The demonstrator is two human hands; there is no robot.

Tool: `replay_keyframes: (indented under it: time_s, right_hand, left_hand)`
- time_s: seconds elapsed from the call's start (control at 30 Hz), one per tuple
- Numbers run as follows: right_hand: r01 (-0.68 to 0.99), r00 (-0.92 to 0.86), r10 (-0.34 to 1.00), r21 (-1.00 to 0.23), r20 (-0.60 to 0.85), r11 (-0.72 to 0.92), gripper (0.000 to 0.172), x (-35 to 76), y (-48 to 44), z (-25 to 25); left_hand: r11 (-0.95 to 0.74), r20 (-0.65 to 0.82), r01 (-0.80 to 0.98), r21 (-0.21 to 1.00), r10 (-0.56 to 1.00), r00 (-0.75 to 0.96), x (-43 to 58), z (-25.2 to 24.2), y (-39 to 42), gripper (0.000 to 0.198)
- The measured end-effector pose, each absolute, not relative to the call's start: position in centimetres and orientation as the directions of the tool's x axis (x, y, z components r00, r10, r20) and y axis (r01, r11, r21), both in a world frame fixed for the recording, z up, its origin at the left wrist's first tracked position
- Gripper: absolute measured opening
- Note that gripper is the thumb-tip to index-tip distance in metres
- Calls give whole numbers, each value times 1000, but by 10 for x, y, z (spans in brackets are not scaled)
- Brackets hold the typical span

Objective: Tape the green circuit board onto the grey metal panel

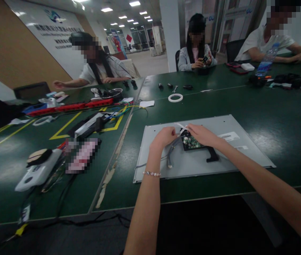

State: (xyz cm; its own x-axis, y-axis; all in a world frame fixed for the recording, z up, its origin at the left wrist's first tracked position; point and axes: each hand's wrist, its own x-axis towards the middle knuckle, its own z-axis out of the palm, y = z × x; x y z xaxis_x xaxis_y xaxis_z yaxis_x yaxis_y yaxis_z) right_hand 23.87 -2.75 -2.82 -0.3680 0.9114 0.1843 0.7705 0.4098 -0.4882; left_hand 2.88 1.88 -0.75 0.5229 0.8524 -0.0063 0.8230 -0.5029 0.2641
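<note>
A flat grey panel (161,164) lies on the green table, with a green circuit board (192,141) in a black frame near its middle. My left hand (164,137) is closed at the left edge of the board, beside a grey cable (170,159); what its fingers hold is too small to make out. From the board's upper edge, my right hand (199,134) pinches a thin white strip (181,126) that runs between both hands. A black bracket (213,154) sticks out at the board's lower right.
Beyond the panel lies a white tape roll (175,97). On the left are a red power strip (71,107), a black device (86,124), a white case (37,173) and cables. Three people sit across the table; a water bottle (267,60) stands at the right.
</note>
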Motion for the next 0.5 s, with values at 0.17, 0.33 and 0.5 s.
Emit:
replay_keyframes:
  time_s: [0.17, 0.33, 0.5]
  right_hand:
    - [764, -364, 911, -498, 194, 411, 26, 237, -29, -31]
    - [691, -246, 877, -559, 414, 458, 31, 240, -31, -18]
    - [489, 37, 888, -784, 457, 383, 30, 269, -36, 4]
  left_hand:
    - [-502, 14, 822, 270, 855, 518, 29, -7, 18, 9]
    - [-499, 13, 823, 272, 857, 515, 29, -2, 14, 8]
    - [-490, 110, 827, 275, 870, 480, 30, 8, 7, 20]
